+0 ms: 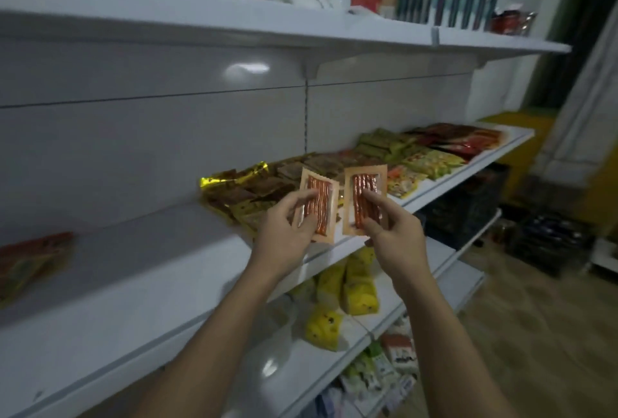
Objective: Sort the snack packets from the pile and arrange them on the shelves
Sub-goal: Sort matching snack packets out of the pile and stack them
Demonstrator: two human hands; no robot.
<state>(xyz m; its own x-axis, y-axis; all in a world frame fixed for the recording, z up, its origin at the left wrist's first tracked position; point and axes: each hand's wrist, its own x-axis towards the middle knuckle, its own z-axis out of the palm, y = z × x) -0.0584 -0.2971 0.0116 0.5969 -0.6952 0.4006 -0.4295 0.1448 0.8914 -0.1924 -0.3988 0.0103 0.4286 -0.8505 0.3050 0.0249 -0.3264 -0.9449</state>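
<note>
I have one flat orange packet in each of my hands, both held upright in front of the middle shelf. My left hand grips the left packet round its lower half. My right hand pinches the right packet the same way, with a digit laid on its clear window. The two packets sit just beside each other, apart as far as I can tell. Beyond them, from 11 o'clock round to 2 o'clock, the pile of snack packets lies along that shelf: gold and brown nearest, then green, then red. At 6 o'clock, yellow bags rest on the lower shelf. These packets look light, thin and glossy, and the sticks inside likely lend some stiffness. I judge they would slide out of a loose pinch and flop if held by a corner, so a hold across the middle suits them best
</note>
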